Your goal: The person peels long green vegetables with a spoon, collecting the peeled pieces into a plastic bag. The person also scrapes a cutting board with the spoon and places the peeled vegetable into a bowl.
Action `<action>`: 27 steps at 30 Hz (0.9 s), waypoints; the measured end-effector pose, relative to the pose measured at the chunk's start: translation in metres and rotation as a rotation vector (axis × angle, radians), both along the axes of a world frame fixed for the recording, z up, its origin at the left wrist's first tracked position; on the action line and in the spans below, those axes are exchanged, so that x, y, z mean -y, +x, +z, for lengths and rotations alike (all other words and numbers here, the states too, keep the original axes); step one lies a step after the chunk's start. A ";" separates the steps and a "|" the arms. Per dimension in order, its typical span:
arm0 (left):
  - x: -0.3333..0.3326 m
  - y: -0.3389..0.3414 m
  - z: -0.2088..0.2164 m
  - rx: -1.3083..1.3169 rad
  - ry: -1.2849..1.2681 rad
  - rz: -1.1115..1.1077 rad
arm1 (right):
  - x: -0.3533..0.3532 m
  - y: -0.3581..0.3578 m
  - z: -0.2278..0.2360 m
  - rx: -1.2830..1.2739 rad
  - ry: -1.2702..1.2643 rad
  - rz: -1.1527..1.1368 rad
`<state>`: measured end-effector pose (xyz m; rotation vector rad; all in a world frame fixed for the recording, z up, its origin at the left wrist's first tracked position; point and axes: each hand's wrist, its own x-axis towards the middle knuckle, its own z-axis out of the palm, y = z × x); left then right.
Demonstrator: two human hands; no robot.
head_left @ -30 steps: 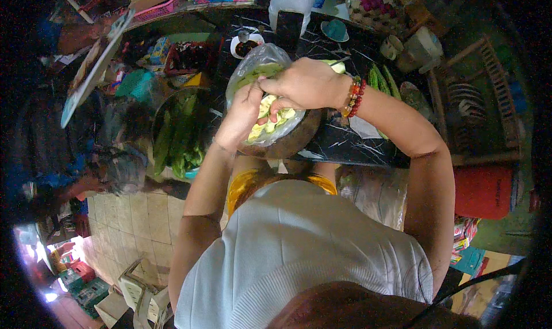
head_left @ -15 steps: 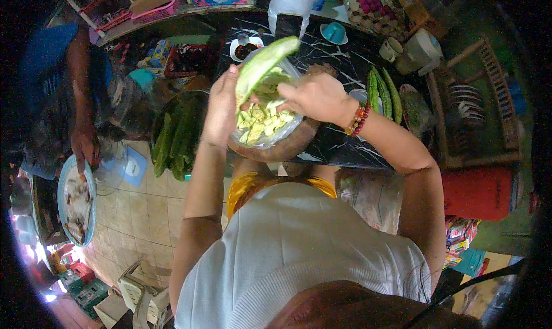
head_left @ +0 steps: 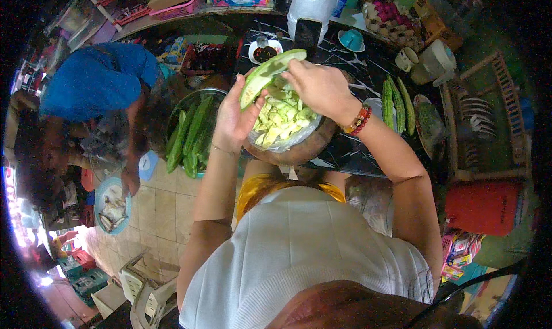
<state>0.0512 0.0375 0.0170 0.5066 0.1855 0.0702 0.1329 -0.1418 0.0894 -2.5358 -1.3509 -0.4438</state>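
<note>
My left hand is closed round a long halved green gourd, tilted up with its pale hollowed inside showing. My right hand, with beaded bracelets on the wrist, is bent closed at the gourd's upper inner side. Whatever its fingers grip is hidden behind them. Under both hands, pale yellow-green cut pieces fill a clear plastic bag. The bag rests on a round wooden board at the near edge of the black marbled table.
Several long green gourds lie in a basin at the left; more bumpy ones lie at the right. A small bowl of dark sauce and a phone stand beyond. Far left, a person in blue reaches toward a plate of fish.
My right hand has moved up along the gourd, which is now held at a lower slant. The person at the left has leaned further into view, and the whole view has shifted.
</note>
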 end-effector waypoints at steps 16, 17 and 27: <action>0.031 0.003 0.019 0.062 0.148 -0.004 | -0.018 -0.005 0.010 0.030 -0.156 0.257; 0.030 0.002 0.020 0.048 0.117 -0.019 | -0.018 -0.003 0.009 0.049 -0.126 0.296; 0.023 -0.001 0.028 -0.060 0.030 -0.168 | -0.020 -0.008 0.022 0.024 -0.245 0.419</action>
